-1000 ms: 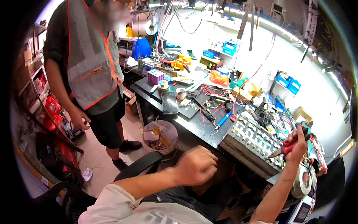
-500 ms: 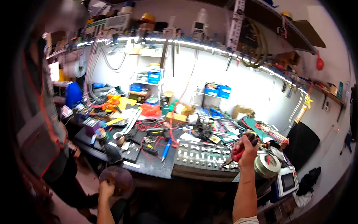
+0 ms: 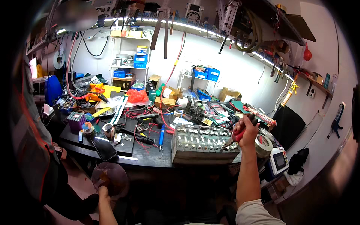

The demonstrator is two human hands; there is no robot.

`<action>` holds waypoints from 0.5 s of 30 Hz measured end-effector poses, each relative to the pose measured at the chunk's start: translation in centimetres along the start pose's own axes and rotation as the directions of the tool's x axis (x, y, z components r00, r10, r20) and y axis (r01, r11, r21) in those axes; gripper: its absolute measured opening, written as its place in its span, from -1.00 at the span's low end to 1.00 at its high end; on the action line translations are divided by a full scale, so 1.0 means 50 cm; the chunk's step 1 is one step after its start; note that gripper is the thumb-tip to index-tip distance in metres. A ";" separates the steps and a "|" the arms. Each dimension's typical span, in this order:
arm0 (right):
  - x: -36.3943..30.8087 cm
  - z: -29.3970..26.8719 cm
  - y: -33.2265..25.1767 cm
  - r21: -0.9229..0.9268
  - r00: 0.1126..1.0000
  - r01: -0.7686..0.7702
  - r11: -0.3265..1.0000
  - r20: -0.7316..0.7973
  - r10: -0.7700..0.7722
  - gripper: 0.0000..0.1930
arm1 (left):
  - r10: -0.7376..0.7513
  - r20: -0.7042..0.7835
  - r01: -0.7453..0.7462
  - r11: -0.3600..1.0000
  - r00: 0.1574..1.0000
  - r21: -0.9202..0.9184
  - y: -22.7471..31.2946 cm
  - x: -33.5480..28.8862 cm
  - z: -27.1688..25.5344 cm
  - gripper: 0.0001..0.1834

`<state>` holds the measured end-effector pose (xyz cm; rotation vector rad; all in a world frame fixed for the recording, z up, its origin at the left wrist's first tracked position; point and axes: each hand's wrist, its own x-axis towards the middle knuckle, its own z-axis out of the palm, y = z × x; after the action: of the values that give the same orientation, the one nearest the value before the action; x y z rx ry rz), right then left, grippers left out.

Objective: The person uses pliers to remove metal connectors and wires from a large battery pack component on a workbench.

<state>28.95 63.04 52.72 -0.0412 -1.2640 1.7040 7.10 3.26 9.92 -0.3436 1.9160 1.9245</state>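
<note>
In my right hand point(image 3: 246, 131) is a pair of pliers point(image 3: 237, 137) with red and dark handles; the fingers are wrapped round them. Their jaws point down-left, over the right end of a grey block of battery cells point(image 3: 195, 154) with rows of metal tabs and terminals on top. Whether the jaws touch a tab I cannot tell. My left hand point(image 3: 103, 191) is low at the left, below the table edge, at a round see-through bin point(image 3: 118, 173). Its fingers are dim against the bin, so their grip is unclear.
A blue pen-shaped tool point(image 3: 161, 138) and a dark phone point(image 3: 105, 150) lie on the black table point(image 3: 150, 159). Tape rolls, cables and a purple cell pack point(image 3: 76, 122) crowd its left. A white device with a screen point(image 3: 279, 160) stands right. Another person point(image 3: 33, 150) stands at far left.
The whole view has shifted, so the table sits further left and higher. My right hand still grips the pliers over the battery block; my left hand stays by the bin.
</note>
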 end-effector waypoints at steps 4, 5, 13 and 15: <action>0.011 0.003 -0.001 -0.014 1.000 0.024 1.000 -0.007 -0.025 -0.88 | -0.018 0.029 0.019 0.999 0.999 -0.029 0.006 0.007 0.009 -0.65; 0.010 0.006 0.002 -0.011 1.000 0.007 1.000 -0.027 -0.008 -0.88 | -0.026 0.034 0.028 0.999 0.999 -0.031 0.002 0.010 0.005 -0.65; 0.030 -0.056 0.012 0.033 0.994 -0.085 0.996 -0.061 0.087 -0.91 | -0.094 0.100 0.099 0.994 0.991 -0.046 -0.017 0.032 0.037 -0.66; 0.016 -0.034 0.024 0.109 1.000 -0.004 0.994 -0.015 0.005 -0.92 | -0.125 0.114 0.133 0.989 0.986 -0.065 -0.024 0.043 0.016 -0.66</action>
<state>28.62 64.81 51.43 0.0082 -1.1584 1.7710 5.80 4.29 7.88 -0.3661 1.7149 1.8915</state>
